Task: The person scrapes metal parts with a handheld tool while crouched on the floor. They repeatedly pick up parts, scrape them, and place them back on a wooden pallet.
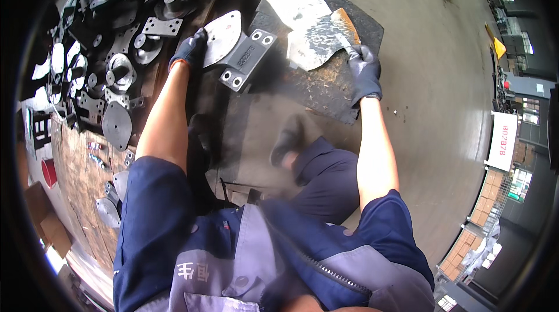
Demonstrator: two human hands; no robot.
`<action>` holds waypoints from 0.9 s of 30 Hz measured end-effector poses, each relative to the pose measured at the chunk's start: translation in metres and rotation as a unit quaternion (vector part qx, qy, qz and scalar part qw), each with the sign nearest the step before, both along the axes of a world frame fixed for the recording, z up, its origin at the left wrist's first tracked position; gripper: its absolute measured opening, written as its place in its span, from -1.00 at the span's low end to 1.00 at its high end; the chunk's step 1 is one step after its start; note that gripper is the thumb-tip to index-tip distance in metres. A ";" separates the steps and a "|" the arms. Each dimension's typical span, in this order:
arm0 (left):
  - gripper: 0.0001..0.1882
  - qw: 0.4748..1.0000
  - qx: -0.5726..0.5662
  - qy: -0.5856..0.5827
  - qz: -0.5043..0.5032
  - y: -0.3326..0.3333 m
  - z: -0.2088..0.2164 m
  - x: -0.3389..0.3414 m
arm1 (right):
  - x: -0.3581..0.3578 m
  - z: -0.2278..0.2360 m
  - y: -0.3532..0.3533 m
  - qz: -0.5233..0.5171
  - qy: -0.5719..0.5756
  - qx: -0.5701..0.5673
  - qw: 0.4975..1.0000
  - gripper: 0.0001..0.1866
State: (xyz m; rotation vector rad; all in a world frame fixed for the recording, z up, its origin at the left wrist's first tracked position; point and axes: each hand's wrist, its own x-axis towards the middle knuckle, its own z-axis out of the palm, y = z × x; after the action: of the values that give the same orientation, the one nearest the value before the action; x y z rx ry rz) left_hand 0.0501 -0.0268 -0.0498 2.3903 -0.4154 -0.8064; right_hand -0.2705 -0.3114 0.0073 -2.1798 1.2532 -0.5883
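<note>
My left hand (191, 48), in a dark glove, grips the left edge of a metal bracket (247, 55). The bracket has a pale, leaf-shaped plate and a dark grey crosspiece with round holes at its ends. Off to the right, my gloved right hand (365, 73) is closed around a slim pale stick-like object (345, 41), whose kind I cannot make out. Its tip reaches over a smeared whitish sheet (311, 35) with a rust-orange corner. Under that sheet is a dark, worn board (326, 87), and the bracket is held left of it.
Many metal brackets and flanged parts (119, 73) crowd the wooden bench (75, 166) on the left. A round-edged plate (118, 125) lies near them. Grey floor (437, 90) stretches to the right, with a white sign (503, 140) and stacked boxes (486, 195) beyond. My legs are below the board.
</note>
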 end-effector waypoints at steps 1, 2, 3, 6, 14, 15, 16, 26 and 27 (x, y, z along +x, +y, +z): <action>-0.30 0.999 -0.027 -0.018 0.002 0.005 -0.026 0.006 | 0.004 -0.004 0.006 -0.001 -0.031 -0.001 1.000 -0.93; -0.26 0.998 -0.055 -0.041 0.007 0.017 -0.048 0.020 | 0.015 -0.005 0.012 0.003 -0.068 -0.003 0.998 -0.93; -0.27 0.997 -0.065 0.007 0.047 0.009 -0.051 0.018 | 0.015 -0.013 0.009 -0.011 -0.065 -0.008 0.998 -0.93; -0.28 0.993 -0.079 0.027 0.087 0.007 -0.035 0.007 | 0.019 -0.015 0.004 -0.029 -0.068 -0.022 0.997 -0.90; -0.33 0.986 -0.071 0.090 0.124 0.000 0.005 -0.010 | 0.030 0.014 0.018 0.000 -0.040 -0.033 0.999 -0.76; -0.32 0.983 -0.089 0.087 0.137 0.001 0.007 -0.012 | 0.033 0.019 0.019 0.014 0.000 -0.056 0.998 -0.73; -0.31 0.979 -0.106 0.085 0.150 0.001 0.008 -0.012 | 0.034 0.021 0.019 0.029 0.040 -0.080 0.996 -0.70; -0.31 0.984 -0.093 0.048 0.143 -0.001 0.002 -0.009 | 0.039 0.002 0.014 0.047 -0.005 -0.072 0.996 -0.79; -0.31 0.984 -0.088 0.045 0.146 0.000 0.001 -0.008 | 0.039 -0.001 0.012 0.053 0.008 -0.059 0.997 -0.76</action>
State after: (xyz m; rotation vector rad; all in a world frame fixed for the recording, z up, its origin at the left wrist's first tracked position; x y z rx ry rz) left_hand 0.0424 -0.0270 -0.0484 2.1750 -0.0902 -0.7088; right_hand -0.2310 -0.2992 0.0067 -2.3354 1.1279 -0.6163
